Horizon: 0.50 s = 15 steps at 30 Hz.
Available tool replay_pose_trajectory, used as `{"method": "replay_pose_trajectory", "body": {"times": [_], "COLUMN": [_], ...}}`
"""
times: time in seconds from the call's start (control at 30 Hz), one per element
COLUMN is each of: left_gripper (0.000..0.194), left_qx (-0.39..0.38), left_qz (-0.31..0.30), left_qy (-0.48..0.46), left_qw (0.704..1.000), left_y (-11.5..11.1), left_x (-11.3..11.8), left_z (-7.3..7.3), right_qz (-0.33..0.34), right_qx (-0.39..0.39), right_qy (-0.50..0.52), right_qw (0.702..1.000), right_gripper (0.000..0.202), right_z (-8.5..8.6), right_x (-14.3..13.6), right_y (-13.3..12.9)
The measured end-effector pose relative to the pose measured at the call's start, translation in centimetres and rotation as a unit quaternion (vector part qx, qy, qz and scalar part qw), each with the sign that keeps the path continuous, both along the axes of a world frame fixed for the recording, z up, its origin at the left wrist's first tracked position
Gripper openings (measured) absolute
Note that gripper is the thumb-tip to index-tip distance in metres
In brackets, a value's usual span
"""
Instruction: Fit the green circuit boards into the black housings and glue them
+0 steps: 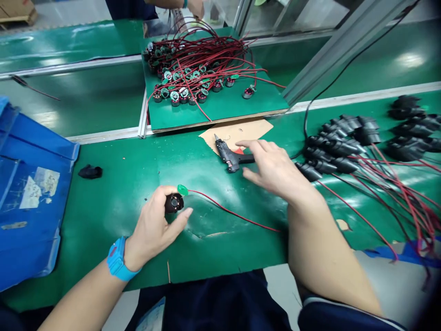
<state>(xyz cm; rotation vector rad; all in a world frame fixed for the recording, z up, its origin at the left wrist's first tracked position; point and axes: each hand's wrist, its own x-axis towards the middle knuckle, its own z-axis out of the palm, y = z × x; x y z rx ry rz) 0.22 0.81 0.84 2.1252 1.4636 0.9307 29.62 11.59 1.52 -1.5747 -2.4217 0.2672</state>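
My left hand, with a blue wristband, has its fingers curled round a small dark round motor-like part. The thumb stands a little apart from it. A green tab sits at the part's top edge, and a red wire runs from there to the right across the green mat. Fingers and thumb of my right hand are spread about the handle of a black glue gun; whether they touch it, I cannot tell. The gun lies on a piece of brown cardboard, nozzle pointing away.
Many round parts with red wires are heaped on a raised green board. Black housings with wires lie right. A blue bin and small black piece are left. Another person's hand shows at the back.
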Motion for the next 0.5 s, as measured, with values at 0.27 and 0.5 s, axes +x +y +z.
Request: {"method": "replay_pose_trajectory", "body": {"times": [0.27,0.5], "left_gripper": [0.031,0.03], "left_qx": [0.048,0.051], "left_qz": [0.102,0.153], "left_qy": [-0.047,-0.103], "left_qw": [0.993,0.982], "left_y": [0.1,0.2], "left_x": [-0.9,-1.1], "left_z": [-0.7,-0.1], "right_qz": [-0.002,0.096], "right_qx": [0.001,-0.082], "right_qy": [-0.047,0.267], "right_qw": [0.999,0.955], "right_gripper": [0.045,0.012], "right_z": [-0.9,2.5], "right_x": [-0.1,-1.5], "right_y": [0.7,-2.4]}}
